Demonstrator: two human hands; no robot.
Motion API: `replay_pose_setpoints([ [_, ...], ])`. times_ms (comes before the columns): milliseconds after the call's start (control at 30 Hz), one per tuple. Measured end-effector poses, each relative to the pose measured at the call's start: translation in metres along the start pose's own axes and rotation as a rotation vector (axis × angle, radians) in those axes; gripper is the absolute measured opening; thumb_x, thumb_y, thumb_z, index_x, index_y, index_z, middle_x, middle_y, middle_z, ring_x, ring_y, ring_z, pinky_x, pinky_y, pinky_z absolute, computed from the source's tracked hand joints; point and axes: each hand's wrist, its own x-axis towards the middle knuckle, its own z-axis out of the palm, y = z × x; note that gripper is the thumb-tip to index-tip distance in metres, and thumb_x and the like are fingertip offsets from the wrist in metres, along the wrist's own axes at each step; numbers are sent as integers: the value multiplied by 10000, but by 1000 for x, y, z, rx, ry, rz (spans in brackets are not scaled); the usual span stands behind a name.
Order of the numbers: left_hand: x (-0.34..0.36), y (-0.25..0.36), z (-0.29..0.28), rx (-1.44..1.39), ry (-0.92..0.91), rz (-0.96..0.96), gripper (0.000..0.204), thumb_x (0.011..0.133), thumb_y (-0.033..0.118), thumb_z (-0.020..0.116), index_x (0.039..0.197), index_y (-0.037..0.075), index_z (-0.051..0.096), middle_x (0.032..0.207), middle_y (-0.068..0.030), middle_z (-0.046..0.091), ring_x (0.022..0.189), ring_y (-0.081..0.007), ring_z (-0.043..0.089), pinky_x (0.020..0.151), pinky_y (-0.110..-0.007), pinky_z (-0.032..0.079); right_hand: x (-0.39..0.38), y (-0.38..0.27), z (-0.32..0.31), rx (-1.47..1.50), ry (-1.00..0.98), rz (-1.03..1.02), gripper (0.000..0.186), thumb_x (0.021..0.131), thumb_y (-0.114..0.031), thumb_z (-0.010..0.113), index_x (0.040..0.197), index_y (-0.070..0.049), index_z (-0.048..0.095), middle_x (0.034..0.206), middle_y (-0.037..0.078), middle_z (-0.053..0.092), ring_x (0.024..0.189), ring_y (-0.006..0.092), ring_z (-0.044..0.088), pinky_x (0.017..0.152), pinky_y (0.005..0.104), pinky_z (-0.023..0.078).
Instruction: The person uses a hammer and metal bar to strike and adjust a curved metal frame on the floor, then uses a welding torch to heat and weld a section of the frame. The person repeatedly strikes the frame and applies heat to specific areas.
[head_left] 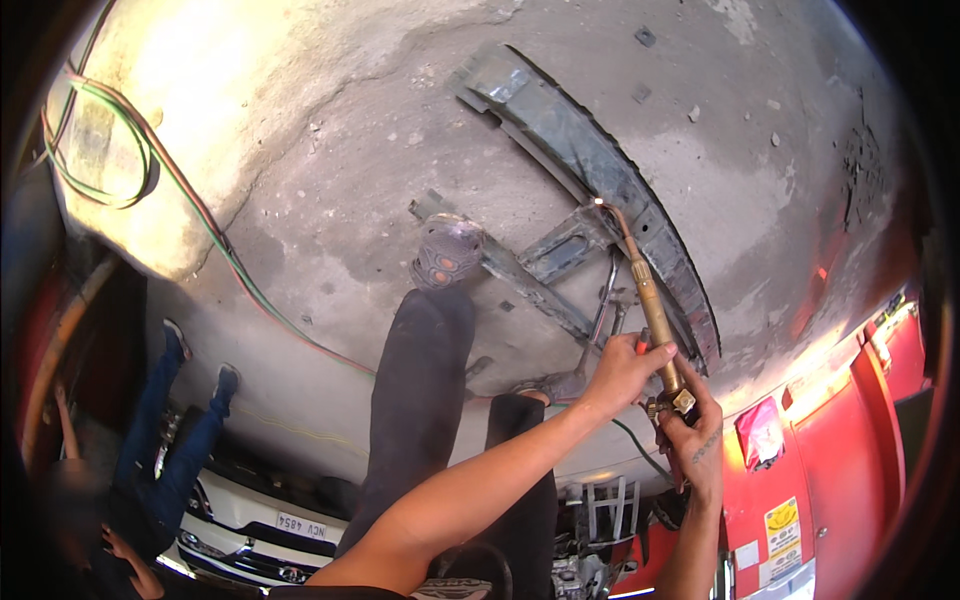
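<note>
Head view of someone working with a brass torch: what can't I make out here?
Head view, red-tipped object: mostly covered by the left hand; kind unclear.
Head view, metal bar: one stretch hidden by the shoe.
Head view, hoses: partly behind the left leg.
Head view, bright spot at the torch tip: too small to tell its shape.

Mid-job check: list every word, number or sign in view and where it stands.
White plate on the white car: dark characters, upside down, not copied here.
Yellow-and-white sticker on the red panel: too small to read.
Right hand: dark marks near the wrist, too small to read.
</note>
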Motion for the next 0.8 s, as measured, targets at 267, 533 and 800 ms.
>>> replay_pose_setpoints([
  [267,-2,-34,-5,469,-4,-44,405,980,385,679,910,-12,648,672,-3,545,523,-80,451,466,-313,357,-13,78,21,531,58,25,660,874,41,706,1493,2,479,874,82,673,581,103,591,485,248,483],
  [533,2,-48,-14,577,74,-90,397,1023,365,626,930,-21,649,650,-10,554,483,-78,469,426,-278,370,7,134,39,771,-9,-61,645,897,34,705,1499,-18,479,874,72,660,575,113,597,467,245,485],
  [800,9,-71,-14,629,180,-98,401,987,367,697,916,-25,653,601,3,525,453,-81,456,400,-276,347,27,181,46,918,-90,-83,656,906,29,699,1515,-30,462,893,77,649,575,119,598,459,252,492],
])
